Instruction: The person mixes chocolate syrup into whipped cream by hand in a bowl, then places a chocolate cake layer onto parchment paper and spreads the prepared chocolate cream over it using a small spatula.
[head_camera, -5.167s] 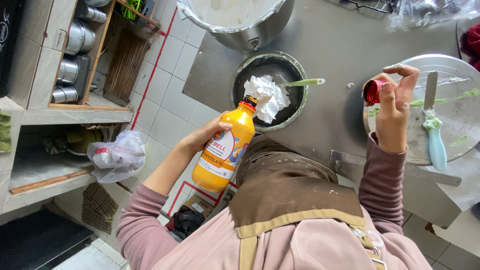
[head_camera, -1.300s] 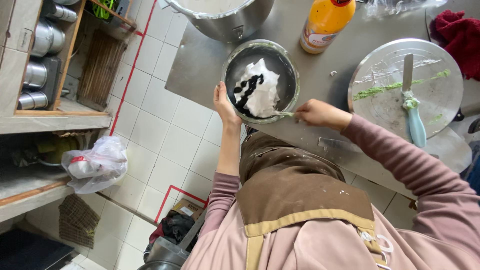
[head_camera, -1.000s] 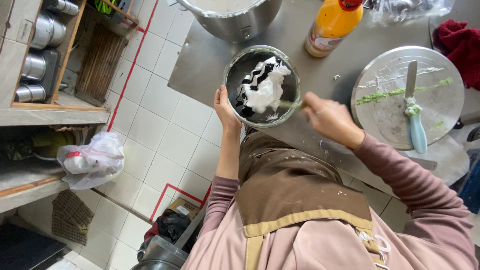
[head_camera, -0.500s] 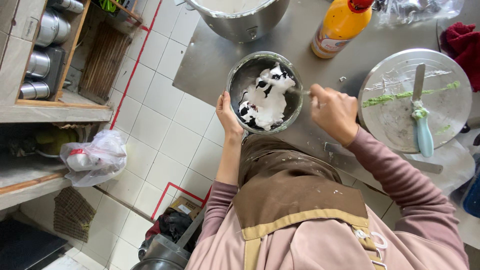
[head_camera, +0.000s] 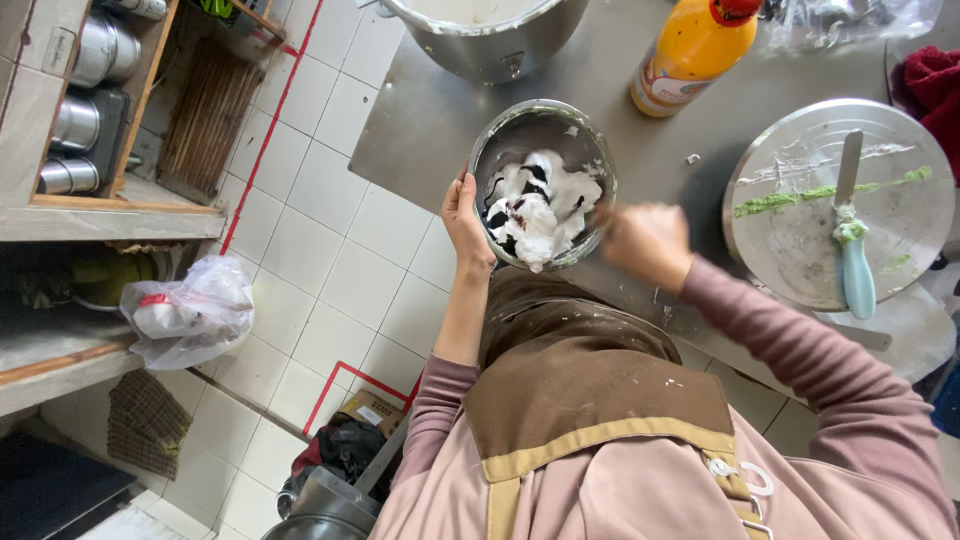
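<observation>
Bright, even daylight, soft shadows; right hand (head_camera: 645, 243) motion-blurred, edges perhaps slightly stretched by the wide lens.

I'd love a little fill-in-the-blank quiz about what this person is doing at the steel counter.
1. The left hand steadies the rim of a round metal ____ holding white cream with dark streaks.
2. The right hand is blurred beside it, on the side nearer the round metal ____ smeared with green.
3. A spatula with a light ____ handle lies on that smeared surface.
4. The orange bottle has a ____ cap.

Missing words: bowl; plate; blue; red
</observation>
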